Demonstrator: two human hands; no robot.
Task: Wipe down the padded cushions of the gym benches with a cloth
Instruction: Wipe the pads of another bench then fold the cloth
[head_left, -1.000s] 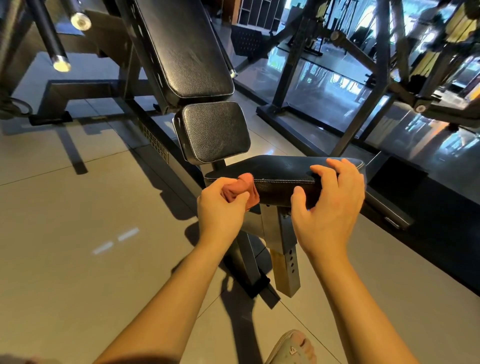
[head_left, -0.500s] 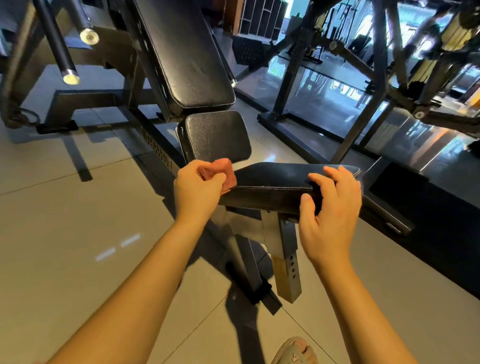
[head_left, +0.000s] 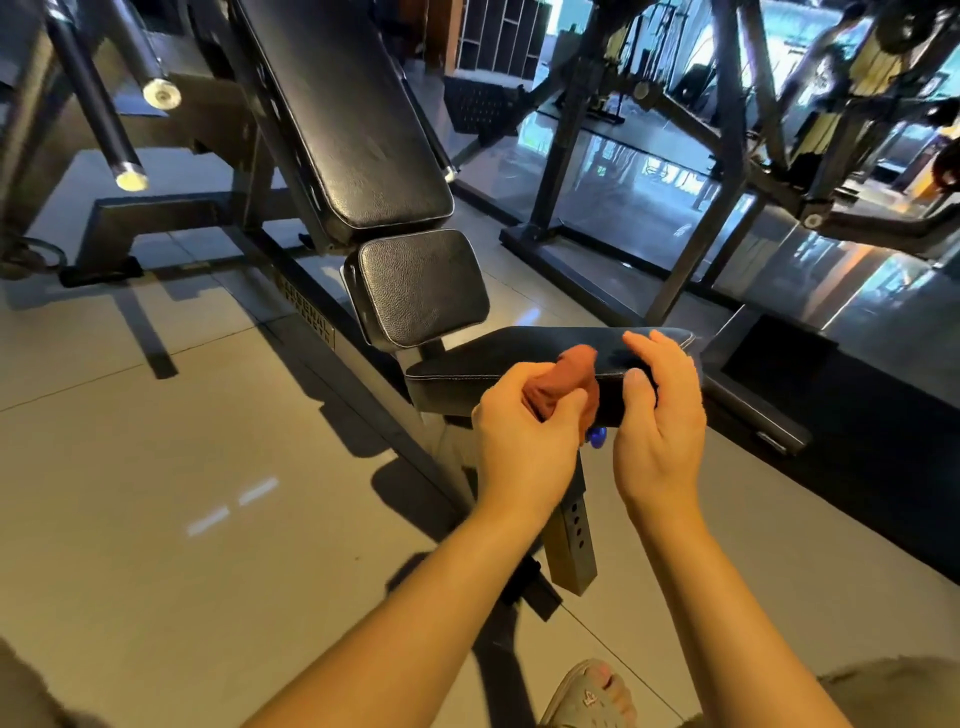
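Three black cushions (head_left: 421, 286), one cloth (head_left: 571, 374) bunched in left hand (head_left: 519, 436), right hand (head_left: 660, 426) gripping seat cushion (head_left: 519, 349)

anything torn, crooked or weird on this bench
Nothing stands out. The black padded seat cushion, the small square black pad behind it and the long black back pad show no tears or sagging. The left hand grips a bunched rust-red cloth at the seat's near edge; the right hand holds that edge.
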